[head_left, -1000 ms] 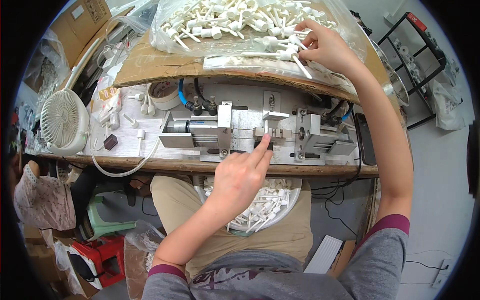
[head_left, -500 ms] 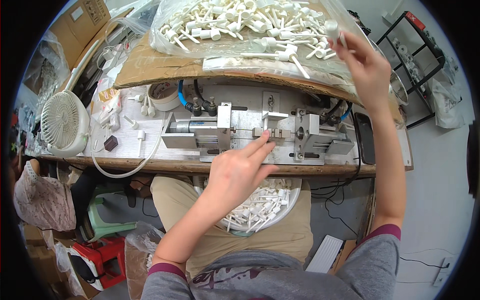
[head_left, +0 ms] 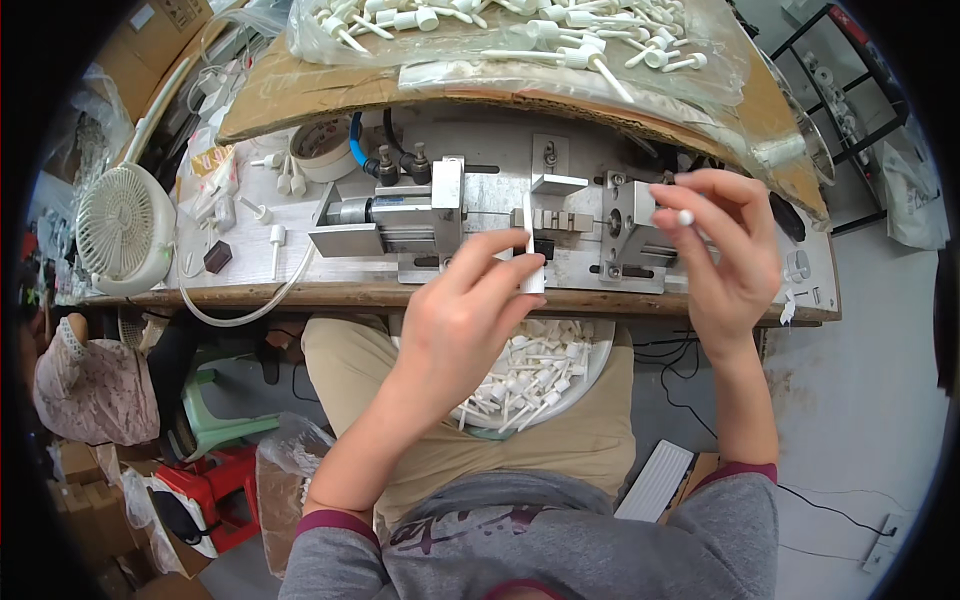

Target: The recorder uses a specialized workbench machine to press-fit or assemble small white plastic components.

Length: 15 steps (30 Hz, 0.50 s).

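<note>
Left hand (head_left: pixel 455 308) pinches a white stick (head_left: pixel 530 225), curled right hand (head_left: pixel 737 262) a white bit (head_left: pixel 685 217); below, the shirt (head_left: pixel 590 545) has writing (head_left: pixel 470 532).

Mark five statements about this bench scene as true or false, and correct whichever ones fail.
1. The left hand has a white capped stick in its grip. True.
2. The right hand is empty. False: another white piece is pinched between its fingers.
3. A round fan stands at the left of the bench. True.
4. The white tub sits on top of the bench. False: it is below the bench's front edge, at the person's lap.
5. The blue hose is right of the tape roll. True.
</note>
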Motion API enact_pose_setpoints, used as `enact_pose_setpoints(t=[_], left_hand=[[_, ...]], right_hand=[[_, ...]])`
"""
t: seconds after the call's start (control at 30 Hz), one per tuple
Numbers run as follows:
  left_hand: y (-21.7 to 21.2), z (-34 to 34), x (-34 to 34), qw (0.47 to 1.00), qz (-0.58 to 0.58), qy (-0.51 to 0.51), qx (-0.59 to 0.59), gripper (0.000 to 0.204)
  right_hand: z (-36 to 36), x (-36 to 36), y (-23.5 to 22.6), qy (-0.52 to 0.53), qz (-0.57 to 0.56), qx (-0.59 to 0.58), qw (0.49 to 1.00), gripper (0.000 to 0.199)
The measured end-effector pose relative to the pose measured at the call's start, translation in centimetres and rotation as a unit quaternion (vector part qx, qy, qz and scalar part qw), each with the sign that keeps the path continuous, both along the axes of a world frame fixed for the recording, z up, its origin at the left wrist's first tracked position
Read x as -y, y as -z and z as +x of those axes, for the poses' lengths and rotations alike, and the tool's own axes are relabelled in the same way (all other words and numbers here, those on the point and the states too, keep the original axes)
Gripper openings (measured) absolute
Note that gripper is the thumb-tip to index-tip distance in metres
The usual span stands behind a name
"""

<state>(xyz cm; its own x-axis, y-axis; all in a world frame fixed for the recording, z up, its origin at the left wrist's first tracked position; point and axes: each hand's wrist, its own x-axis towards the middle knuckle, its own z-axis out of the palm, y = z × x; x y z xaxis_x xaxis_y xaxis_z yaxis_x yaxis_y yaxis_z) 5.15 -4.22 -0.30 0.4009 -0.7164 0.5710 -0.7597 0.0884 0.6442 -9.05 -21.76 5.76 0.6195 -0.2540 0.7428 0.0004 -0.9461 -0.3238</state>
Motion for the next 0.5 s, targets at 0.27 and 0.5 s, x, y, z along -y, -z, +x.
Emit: enact_pose_setpoints(t=[0.27,0.5], left_hand=[[1.5,0.3,1.8,0.98,0.103,-0.001,0.169,0.025],[1.8,0.1,1.4,0.976,0.084,-0.032,0.199,0.025]], right_hand=[[-0.4,-1.1,1.0,-0.07,0.486,-0.01,0.871,0.018],[-0.3,-1.3,1.8,-0.067,0.539,-0.02,0.839,0.016]])
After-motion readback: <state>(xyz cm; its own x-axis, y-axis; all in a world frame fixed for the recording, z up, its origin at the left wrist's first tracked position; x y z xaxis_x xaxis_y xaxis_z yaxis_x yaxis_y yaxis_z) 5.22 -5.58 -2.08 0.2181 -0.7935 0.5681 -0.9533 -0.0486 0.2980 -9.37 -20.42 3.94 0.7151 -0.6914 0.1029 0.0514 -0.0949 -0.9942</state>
